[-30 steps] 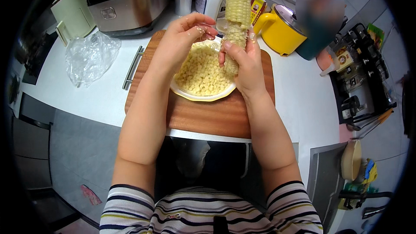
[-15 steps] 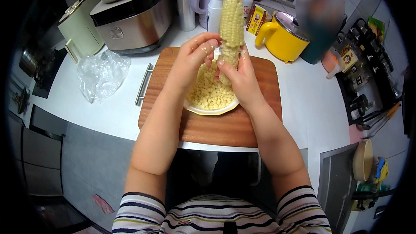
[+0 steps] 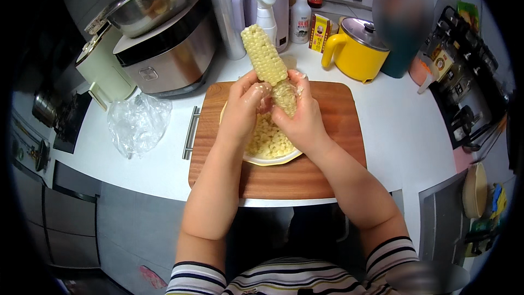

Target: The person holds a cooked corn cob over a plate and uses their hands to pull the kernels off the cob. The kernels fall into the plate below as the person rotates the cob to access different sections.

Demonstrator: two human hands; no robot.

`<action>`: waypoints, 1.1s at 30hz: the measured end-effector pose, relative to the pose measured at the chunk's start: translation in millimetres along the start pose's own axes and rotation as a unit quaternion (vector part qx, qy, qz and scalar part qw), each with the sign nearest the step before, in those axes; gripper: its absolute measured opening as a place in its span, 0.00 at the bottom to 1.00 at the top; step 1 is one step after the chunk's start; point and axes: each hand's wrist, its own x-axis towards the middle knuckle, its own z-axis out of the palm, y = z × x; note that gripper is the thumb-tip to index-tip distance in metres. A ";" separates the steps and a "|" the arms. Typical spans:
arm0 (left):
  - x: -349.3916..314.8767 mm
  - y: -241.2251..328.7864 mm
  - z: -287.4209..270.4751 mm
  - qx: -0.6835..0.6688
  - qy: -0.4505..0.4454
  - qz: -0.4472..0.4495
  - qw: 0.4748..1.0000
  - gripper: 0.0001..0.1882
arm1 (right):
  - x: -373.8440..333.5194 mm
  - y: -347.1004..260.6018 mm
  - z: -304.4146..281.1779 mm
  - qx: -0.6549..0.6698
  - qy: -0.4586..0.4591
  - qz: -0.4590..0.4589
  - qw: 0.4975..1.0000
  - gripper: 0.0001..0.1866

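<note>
Above the grey floor [image 3: 136, 229], our white countertop [image 3: 404, 147] bears a wooden cutting board [image 3: 295, 183] with a shallow bowl [image 3: 273, 160]. Over it our right hand [image 3: 301, 113] grips the tilted corn cob [image 3: 265, 61] by its stripped end; whether our left hand [image 3: 243, 105] grips or only presses, we can't tell. Best thumb off whole rows, low over the heaped kernels [image 3: 270, 139].
</note>
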 end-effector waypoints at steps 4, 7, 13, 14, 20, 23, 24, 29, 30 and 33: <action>-0.6 -1.1 -1.2 0.014 0.012 -0.003 1.000 0.17 | -0.3 -3.8 -2.0 0.028 -0.017 0.014 0.999 0.34; 0.0 -1.5 0.8 0.024 0.031 -0.006 0.999 0.18 | -0.9 -2.9 -2.0 0.048 -0.027 0.020 0.998 0.34; -1.6 0.4 2.1 -0.052 0.001 0.007 0.999 0.19 | -0.6 -0.6 -0.8 0.058 -0.022 0.008 0.998 0.34; -0.9 0.1 3.4 -0.060 0.010 0.002 0.998 0.19 | 0.0 -0.4 -1.2 0.059 -0.023 0.017 0.998 0.34; -0.2 -2.4 4.7 -0.035 0.016 -0.009 0.999 0.20 | -0.9 -1.4 -1.4 0.048 -0.013 0.024 0.998 0.34; -1.0 -2.8 5.5 -0.058 0.021 -0.015 0.998 0.19 | -1.4 -0.5 -1.8 0.036 -0.023 0.015 0.999 0.33; -1.0 -4.3 2.5 -0.065 0.017 -0.015 0.998 0.19 | -1.5 0.3 -1.3 0.033 -0.023 0.004 0.999 0.34; 0.3 -3.4 1.6 -0.045 -0.002 -0.003 0.999 0.19 | -1.9 1.1 0.0 0.031 -0.035 -0.016 0.999 0.34; 1.0 -4.0 1.4 -0.046 0.001 -0.003 0.999 0.20 | -1.9 0.7 0.1 0.025 -0.033 -0.018 0.999 0.34; 3.3 -7.7 -4.3 -0.031 -0.003 0.000 1.000 0.21 | -1.8 -1.5 -0.4 0.016 -0.032 -0.011 0.999 0.34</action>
